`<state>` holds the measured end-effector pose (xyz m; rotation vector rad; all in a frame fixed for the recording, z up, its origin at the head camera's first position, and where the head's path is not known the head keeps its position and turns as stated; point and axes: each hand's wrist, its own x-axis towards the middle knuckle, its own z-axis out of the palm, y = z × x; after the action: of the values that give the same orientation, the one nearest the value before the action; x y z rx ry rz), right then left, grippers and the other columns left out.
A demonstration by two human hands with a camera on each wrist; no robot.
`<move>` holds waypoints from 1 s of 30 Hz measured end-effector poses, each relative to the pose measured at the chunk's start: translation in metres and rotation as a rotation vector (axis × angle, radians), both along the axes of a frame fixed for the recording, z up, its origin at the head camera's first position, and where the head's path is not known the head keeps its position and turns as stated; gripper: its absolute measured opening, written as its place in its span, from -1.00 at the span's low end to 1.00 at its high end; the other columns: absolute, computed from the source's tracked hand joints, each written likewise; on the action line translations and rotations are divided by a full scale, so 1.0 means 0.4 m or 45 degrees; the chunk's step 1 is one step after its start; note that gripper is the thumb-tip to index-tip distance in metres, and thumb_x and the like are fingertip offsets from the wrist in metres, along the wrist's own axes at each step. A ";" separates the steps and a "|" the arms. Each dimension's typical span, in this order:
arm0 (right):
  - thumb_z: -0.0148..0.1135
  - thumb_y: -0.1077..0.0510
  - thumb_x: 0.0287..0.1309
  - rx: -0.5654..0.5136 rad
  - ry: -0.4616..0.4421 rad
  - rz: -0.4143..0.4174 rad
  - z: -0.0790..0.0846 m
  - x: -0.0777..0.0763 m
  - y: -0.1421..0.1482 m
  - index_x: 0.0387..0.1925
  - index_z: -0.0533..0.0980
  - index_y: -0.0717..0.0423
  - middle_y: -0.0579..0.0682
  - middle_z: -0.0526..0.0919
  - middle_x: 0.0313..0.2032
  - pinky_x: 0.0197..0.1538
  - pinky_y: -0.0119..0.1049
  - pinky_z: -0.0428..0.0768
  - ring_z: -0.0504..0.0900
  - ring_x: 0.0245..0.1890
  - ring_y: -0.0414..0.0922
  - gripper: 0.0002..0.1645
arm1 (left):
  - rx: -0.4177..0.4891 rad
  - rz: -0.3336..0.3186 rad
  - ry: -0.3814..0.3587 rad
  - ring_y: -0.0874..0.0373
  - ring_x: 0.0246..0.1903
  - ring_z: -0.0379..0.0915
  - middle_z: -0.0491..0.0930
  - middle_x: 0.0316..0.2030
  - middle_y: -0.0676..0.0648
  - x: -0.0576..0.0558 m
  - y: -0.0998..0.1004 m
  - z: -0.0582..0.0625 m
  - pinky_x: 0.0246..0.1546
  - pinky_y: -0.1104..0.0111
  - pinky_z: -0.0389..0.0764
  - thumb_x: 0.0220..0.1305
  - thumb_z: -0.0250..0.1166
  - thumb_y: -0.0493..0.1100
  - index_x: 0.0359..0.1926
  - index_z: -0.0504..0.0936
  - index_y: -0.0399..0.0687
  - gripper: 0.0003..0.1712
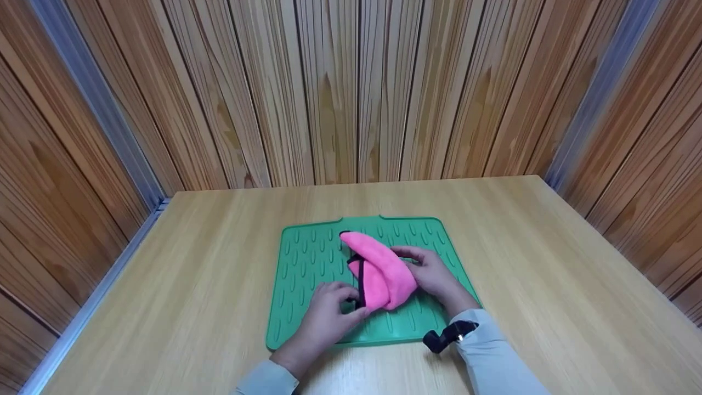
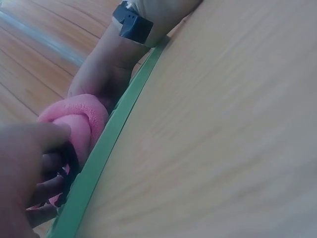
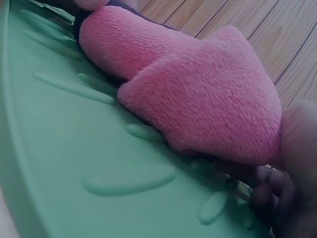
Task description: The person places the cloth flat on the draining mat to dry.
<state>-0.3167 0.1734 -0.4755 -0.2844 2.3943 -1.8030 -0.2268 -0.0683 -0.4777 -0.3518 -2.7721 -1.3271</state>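
A fuzzy pink cloth with black edging (image 1: 386,271) lies bunched and folded over on a green ribbed mat (image 1: 307,274). My left hand (image 1: 329,310) pinches its near left corner by the black edge; in the left wrist view the thumb lies over the pink cloth (image 2: 81,124), the other fingers under the dark trim. From the right, my right hand (image 1: 436,274) grips the folded side. The right wrist view has that hand's fingers (image 3: 265,178) tucked beneath the pink cloth (image 3: 198,94), close over the mat's raised ribs.
The mat sits on a light wooden table (image 1: 208,274), near its front. Wood-panelled walls (image 1: 329,93) stand behind the table and at both sides. A black wrist device (image 1: 449,336) is strapped over the right sleeve and overhangs the mat's near right corner.
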 end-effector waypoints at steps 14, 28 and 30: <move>0.21 0.25 0.33 0.075 0.082 0.006 -0.001 0.000 0.006 0.08 0.65 0.08 0.02 0.65 -0.03 0.11 -0.16 0.53 0.53 0.03 -0.01 -0.68 | 0.127 0.012 -0.052 0.03 0.17 0.39 0.59 -0.12 0.15 -0.001 -0.010 0.006 0.21 0.04 0.51 0.42 0.30 -0.02 -0.06 0.73 0.22 -0.85; 0.16 0.29 0.41 0.097 0.048 -0.243 0.004 -0.004 0.027 -0.06 0.65 0.15 0.08 0.55 -0.20 -0.49 -0.38 0.45 0.48 -0.51 -0.15 -0.81 | 0.113 0.098 0.004 0.12 -0.27 0.40 0.53 -0.32 0.07 -0.019 -0.066 0.008 -0.25 0.32 0.56 0.44 0.26 -0.11 -0.15 0.68 0.11 -0.92; 0.15 0.31 0.41 0.096 0.042 -0.268 0.006 -0.006 0.033 -0.05 0.64 0.19 0.09 0.54 -0.19 -0.46 -0.37 0.46 0.49 -0.49 -0.15 -0.81 | 0.109 0.098 0.015 0.11 -0.29 0.40 0.53 -0.33 0.06 -0.024 -0.078 0.008 -0.27 0.31 0.56 0.45 0.25 -0.13 -0.15 0.67 0.08 -0.93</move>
<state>-0.3192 0.1866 -0.4732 -0.0558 2.5945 -1.7964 -0.2362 -0.0993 -0.4744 -0.2458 -2.6796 -1.4147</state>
